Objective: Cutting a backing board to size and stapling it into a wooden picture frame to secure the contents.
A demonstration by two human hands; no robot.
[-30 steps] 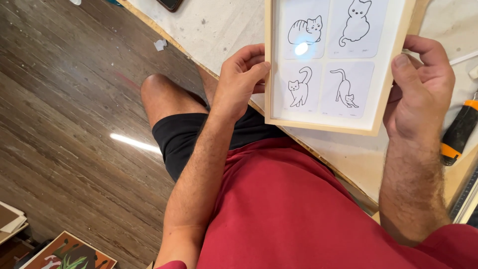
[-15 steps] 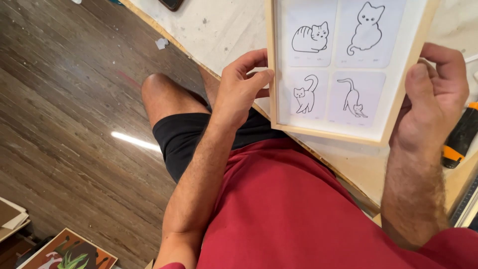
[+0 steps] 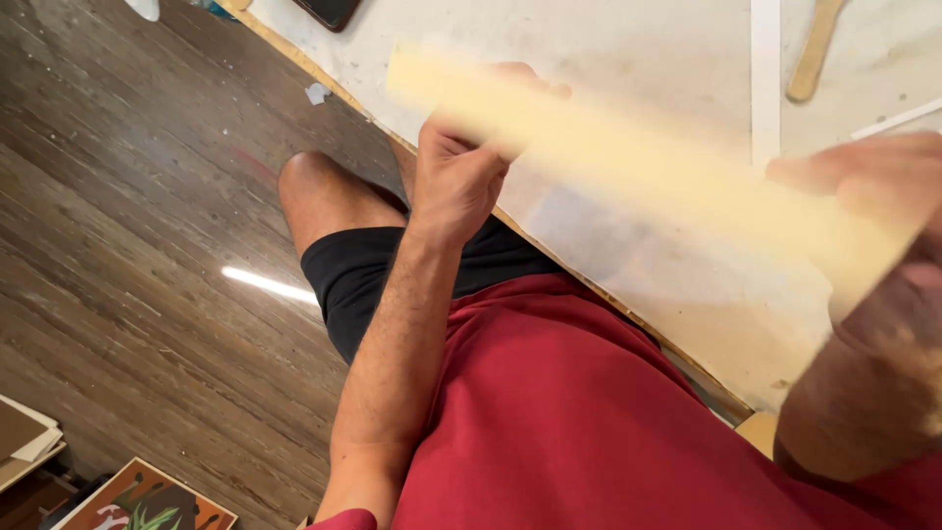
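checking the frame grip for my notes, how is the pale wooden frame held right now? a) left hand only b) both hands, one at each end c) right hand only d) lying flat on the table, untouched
b: the left hand grips one end of the blurred wooden frame and the right hand holds the other end, with the frame raised above the white table.

blurred, seemingly wooden frame (image 3: pixel 628 162) between hands
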